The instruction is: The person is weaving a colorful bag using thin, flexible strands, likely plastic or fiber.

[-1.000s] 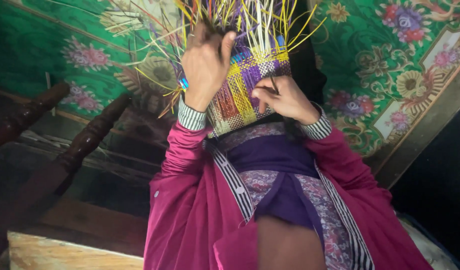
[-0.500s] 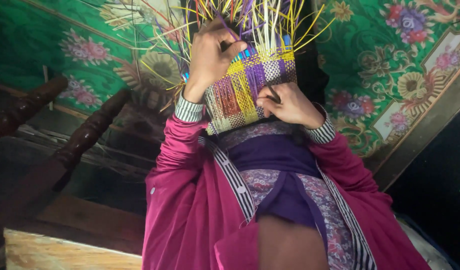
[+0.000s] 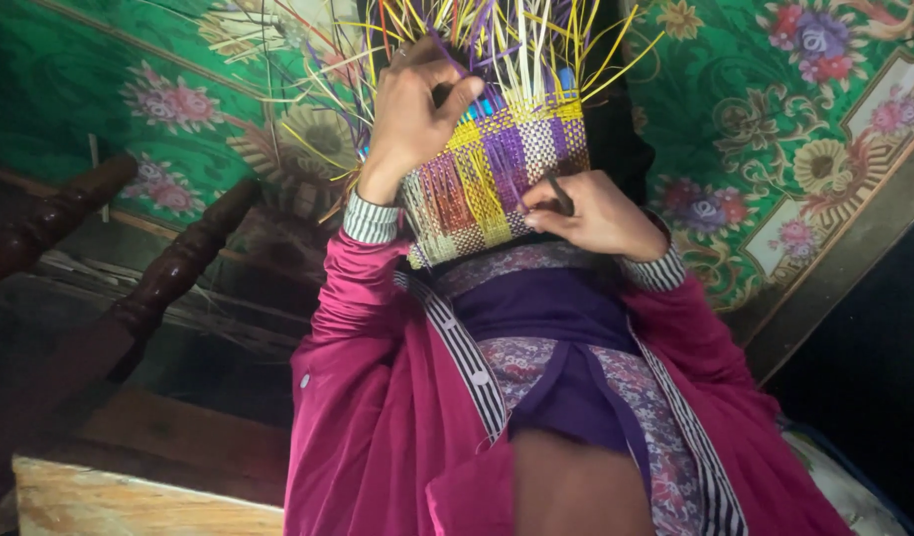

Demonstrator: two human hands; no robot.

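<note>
A half-woven basket (image 3: 497, 184) of yellow, purple, red and white strips rests on my lap, with many loose strip ends (image 3: 517, 40) sticking up from its top. My left hand (image 3: 412, 114) grips the upper left edge of the weave, fingers curled around the strips. Against the lower right side of the basket, my right hand (image 3: 591, 213) pinches a small dark tool (image 3: 561, 194). Both arms are in magenta sleeves with striped cuffs.
A green floral carpet (image 3: 775, 119) covers the floor beyond the basket. Dark turned wooden furniture legs (image 3: 174, 268) stand at the left, with a pale wooden board (image 3: 130, 496) at the lower left. Loose strips (image 3: 298, 109) lie on the carpet.
My left hand has slid down from the loose ends to the upper left of the weave. The right hand stays at the lower right.
</note>
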